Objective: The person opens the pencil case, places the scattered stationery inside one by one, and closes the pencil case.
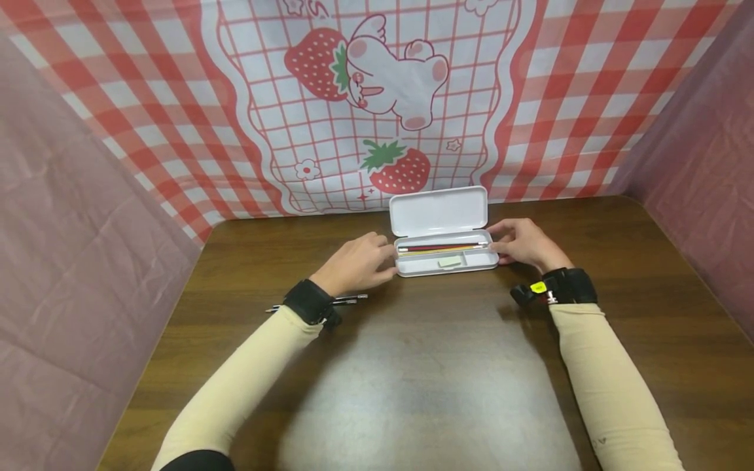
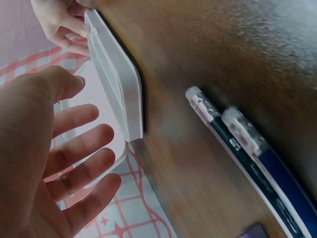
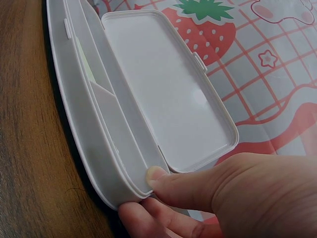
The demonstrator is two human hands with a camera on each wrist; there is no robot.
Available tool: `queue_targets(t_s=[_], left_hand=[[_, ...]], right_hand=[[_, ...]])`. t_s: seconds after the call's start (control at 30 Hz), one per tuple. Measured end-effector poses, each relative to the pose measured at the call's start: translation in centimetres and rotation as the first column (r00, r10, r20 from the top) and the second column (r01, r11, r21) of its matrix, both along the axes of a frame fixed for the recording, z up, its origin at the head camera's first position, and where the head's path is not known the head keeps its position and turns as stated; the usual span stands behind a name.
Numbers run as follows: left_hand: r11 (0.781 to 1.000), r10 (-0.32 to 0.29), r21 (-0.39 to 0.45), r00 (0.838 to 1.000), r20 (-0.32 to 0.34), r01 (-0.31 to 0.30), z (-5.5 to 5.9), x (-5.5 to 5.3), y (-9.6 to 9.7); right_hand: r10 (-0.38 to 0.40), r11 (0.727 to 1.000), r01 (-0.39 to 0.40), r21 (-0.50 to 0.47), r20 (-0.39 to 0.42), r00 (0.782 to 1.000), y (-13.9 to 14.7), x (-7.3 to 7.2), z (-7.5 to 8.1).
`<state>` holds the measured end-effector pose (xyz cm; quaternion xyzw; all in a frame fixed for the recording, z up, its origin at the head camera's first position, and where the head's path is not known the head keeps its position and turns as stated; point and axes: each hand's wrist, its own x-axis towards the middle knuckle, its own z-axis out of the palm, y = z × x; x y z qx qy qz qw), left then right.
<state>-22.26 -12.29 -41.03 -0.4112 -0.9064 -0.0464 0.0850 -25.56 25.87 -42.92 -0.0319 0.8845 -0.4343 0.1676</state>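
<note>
**Open case risking a spill under a one-sided hold**

The case [image 1: 419, 265] is sitting open near the back of the desk [image 1: 412, 353], its lid [image 1: 438, 212] standing up in front of the cloth [image 1: 330, 147]. The right hand [image 1: 524, 243] is pinching the case's right end, thumb at the inner side of the rim, fingers outside. The left hand [image 1: 360, 263] is hovering at the left end, fingers spread and relaxed, gripping nothing; whether a fingertip is touching the wall, I cannot tell.

That uneven hold is looking like the likeliest cause of trouble. With only one end being gripped, a lift or twist could be swinging the case round or tipping it, sending the inside pencils [image 1: 442, 248], lying lengthwise behind the eraser [image 1: 449, 261], over the rim. The eraser, lying left of the front divider, could be sliding out too.

The lid is posing another risk: a jolt could be dropping it onto the right thumb.

Two loose pencils [image 2: 278, 171] are lying on the desk by the left wrist band [image 1: 309, 302]; a careless brush of that arm could be rolling them away.
</note>
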Motion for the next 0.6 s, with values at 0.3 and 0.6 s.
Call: queue_targets(t_s=[0.3,0.6], left_hand=[[1.0,0.024,-0.008,1.0,0.012,-0.024,0.1,0.8,-1.5],[0.998,0.059,0.019,0.998,0.019,-0.06,0.3,1.3,-3.3]], right_hand=[[-0.006,1.0,0.006,-0.002,-0.003,1.0,0.0,-0.1,-0.2],[-0.005,1.0,0.005,-0.015,-0.007,1.0,-0.1,-0.1,-0.1]])
